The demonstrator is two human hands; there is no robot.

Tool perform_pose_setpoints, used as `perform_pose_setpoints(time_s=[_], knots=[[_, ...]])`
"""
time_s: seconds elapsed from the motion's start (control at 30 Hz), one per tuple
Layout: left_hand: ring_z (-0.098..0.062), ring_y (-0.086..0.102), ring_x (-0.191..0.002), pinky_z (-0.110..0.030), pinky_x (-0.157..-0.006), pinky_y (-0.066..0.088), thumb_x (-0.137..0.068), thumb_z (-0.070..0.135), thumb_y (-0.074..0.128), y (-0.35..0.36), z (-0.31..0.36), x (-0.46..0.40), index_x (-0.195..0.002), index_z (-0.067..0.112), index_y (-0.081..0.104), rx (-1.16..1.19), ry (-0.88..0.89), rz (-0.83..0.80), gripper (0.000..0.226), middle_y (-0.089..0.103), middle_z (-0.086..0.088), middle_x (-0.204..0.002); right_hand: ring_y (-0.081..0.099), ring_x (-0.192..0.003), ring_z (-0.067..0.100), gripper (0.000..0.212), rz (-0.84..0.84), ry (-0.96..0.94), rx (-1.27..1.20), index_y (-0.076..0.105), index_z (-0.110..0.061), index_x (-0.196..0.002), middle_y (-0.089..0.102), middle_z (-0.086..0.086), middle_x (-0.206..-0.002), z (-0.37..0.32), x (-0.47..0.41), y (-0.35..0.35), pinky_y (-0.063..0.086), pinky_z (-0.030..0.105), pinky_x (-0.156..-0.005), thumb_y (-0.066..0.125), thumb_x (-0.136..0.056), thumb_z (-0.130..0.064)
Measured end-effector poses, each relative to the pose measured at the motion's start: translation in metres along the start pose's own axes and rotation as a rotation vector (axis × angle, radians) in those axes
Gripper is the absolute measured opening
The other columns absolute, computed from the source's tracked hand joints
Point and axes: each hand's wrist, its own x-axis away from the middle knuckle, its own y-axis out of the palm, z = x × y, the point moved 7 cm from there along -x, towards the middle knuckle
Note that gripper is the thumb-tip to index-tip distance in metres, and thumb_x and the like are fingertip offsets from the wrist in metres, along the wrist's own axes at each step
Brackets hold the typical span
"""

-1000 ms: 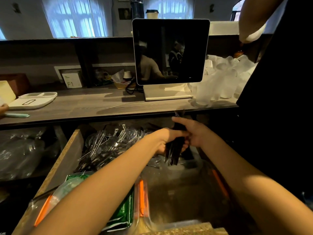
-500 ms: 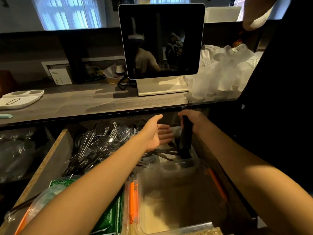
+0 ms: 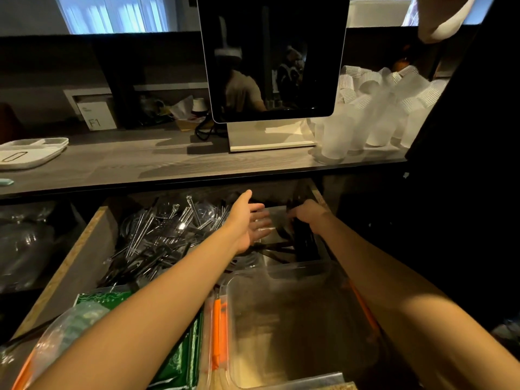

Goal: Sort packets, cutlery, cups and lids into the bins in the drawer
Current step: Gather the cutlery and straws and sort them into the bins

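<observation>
The open wooden drawer (image 3: 70,257) holds a heap of clear and black plastic cutlery (image 3: 166,235) at its back left. My right hand (image 3: 305,216) grips a bundle of black cutlery (image 3: 302,237) and holds it down inside a small clear bin (image 3: 323,256) at the drawer's back right. My left hand (image 3: 250,223) hovers open just left of that bin, palm facing right, fingers spread, holding nothing. A larger clear bin with orange clips (image 3: 225,333) sits nearer me. Green packets (image 3: 180,361) lie front left under my left forearm.
On the counter (image 3: 140,167) above the drawer stand a dark screen on a white base (image 3: 270,63), many frosted cups (image 3: 374,114) at the right, and a white tray (image 3: 28,152) at the left. A person in dark clothing (image 3: 472,136) stands close at the right.
My left hand let go of the black cutlery bundle and opened. My right hand lowered the bundle into the small back bin.
</observation>
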Motion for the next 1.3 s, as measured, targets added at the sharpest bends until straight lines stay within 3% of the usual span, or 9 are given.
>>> perform_pose_setpoints(time_s=[0.13,0.27,0.37,0.47,0.53,0.7,0.97,1.13,1.3], knots=[[-0.029,0.063,-0.11,-0.04,-0.085,0.054,-0.106,0.04,0.038,-0.009,0.018,0.004,-0.124,0.007,0.058,0.039,0.135,0.046,0.043,0.063,-0.014,-0.122,0.054,-0.091,0.02,0.041,-0.098,-0.029,0.091,0.06,-0.006,-0.124,0.062,0.014,-0.118,0.002,0.02,0.018,0.041,0.024,-0.06,0.072,-0.086,-0.015],[-0.023,0.064,-0.104,-0.038,-0.086,0.052,-0.106,0.038,0.038,-0.033,0.04,0.012,-0.108,0.014,0.063,-0.063,0.241,0.133,0.035,0.065,-0.009,-0.121,0.059,-0.1,0.021,0.04,0.018,-0.183,0.016,0.062,-0.008,-0.124,0.064,0.01,-0.115,-0.019,0.029,0.015,0.048,0.027,-0.082,0.066,-0.091,-0.029],[-0.021,0.063,-0.1,-0.038,-0.089,0.051,-0.106,0.038,0.036,-0.049,0.045,0.018,-0.1,0.017,0.064,-0.192,0.248,0.161,0.036,0.065,-0.007,-0.116,0.061,-0.106,0.016,0.03,-0.071,-0.357,0.074,0.068,-0.021,-0.117,0.068,0.0,-0.112,-0.035,0.041,0.032,0.049,0.031,-0.093,0.064,-0.091,-0.035],[-0.024,0.062,-0.102,-0.036,-0.084,0.048,-0.105,0.042,0.037,-0.059,0.04,0.022,-0.102,0.016,0.065,-0.337,0.212,0.137,0.038,0.067,-0.011,-0.118,0.058,-0.109,0.014,0.033,-0.245,-0.376,0.329,0.065,-0.019,-0.122,0.064,-0.004,-0.113,-0.027,0.049,0.06,0.045,0.027,-0.09,0.064,-0.092,-0.033],[-0.027,0.062,-0.11,-0.039,-0.093,0.046,-0.105,0.046,0.035,-0.064,0.031,0.023,-0.112,0.014,0.065,-0.396,0.172,0.108,0.044,0.067,-0.011,-0.12,0.058,-0.11,0.017,0.043,-0.327,-0.356,0.445,0.06,-0.016,-0.125,0.062,-0.001,-0.118,-0.017,0.051,0.071,0.047,0.031,-0.092,0.07,-0.087,-0.032],[-0.026,0.064,-0.105,-0.033,-0.087,0.047,-0.105,0.05,0.033,-0.074,0.018,0.019,-0.119,0.011,0.065,-0.408,0.138,0.058,0.053,0.069,-0.011,-0.118,0.053,-0.123,0.022,0.062,-0.382,-0.327,0.476,0.05,-0.011,-0.137,0.056,0.005,-0.134,-0.007,0.049,0.081,0.04,0.025,-0.093,0.076,-0.082,-0.023],[-0.023,0.067,-0.099,-0.031,-0.082,0.049,-0.105,0.043,0.038,-0.07,0.023,0.019,-0.104,0.013,0.068,-0.364,0.237,0.065,0.043,0.072,-0.012,-0.115,0.06,-0.09,0.021,0.031,-0.256,-0.406,0.604,0.065,-0.003,-0.111,0.067,0.011,-0.104,0.0,0.037,0.071,0.043,0.027,-0.074,0.057,-0.097,-0.03],[-0.028,0.067,-0.111,-0.037,-0.096,0.049,-0.106,0.037,0.039,-0.055,0.04,0.03,-0.103,0.016,0.068,-0.312,0.374,0.062,0.036,0.073,-0.009,-0.11,0.065,-0.087,0.017,0.03,-0.022,-0.433,0.199,0.067,-0.013,-0.099,0.07,0.006,-0.094,-0.021,0.037,0.04,0.053,0.035,-0.082,0.046,-0.101,-0.035],[-0.027,0.061,-0.119,-0.04,-0.108,0.042,-0.108,0.036,0.033,-0.016,0.047,0.041,-0.115,0.012,0.063,-0.328,0.393,-0.056,0.04,0.068,-0.009,-0.116,0.061,-0.06,0.013,0.018,0.097,-0.493,-0.638,0.06,-0.014,-0.094,0.06,-0.002,-0.065,-0.066,0.066,-0.008,0.051,0.026,-0.058,0.048,-0.1,-0.026]])
